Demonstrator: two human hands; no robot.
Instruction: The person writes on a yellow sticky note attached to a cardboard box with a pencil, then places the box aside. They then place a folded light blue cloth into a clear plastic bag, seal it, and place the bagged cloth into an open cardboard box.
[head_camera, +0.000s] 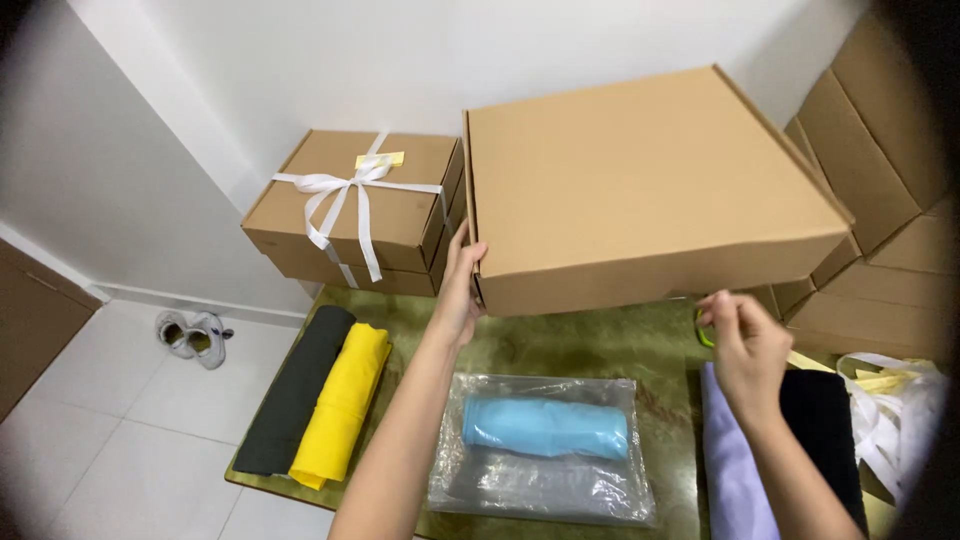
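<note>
A person's left hand (460, 290) grips the near left corner of a large plain cardboard box (640, 190), thumb on the lid edge and fingers curled along the side wall, holding it tilted above a green marbled table (560, 345). The box sits high in the view, its underside lifted clear of the tabletop, with the far side raised toward the white wall. The right hand (745, 345) hangs just below the box's near right corner, apart from the cardboard, its fingertips pinched together on something small; a sliver of a green object (704, 330) shows beside it, though whether the fingers hold it cannot be told.

Directly beneath the box and between the two forearms lies a clear plastic bag (545, 455) with a rolled blue garment (545, 425) inside. To the left rest a dark rolled cloth (295, 390) and a yellow one (345, 400), side by side and touching. Under the right forearm lie a lilac cloth (730, 460) and a black one (825, 430). Behind the left hand stands a stack of closed boxes, the top one tied with white ribbon (345, 195). More cardboard boxes (880, 130) pile up at right. A pair of shoes (192, 337) sits on the tiled floor.
</note>
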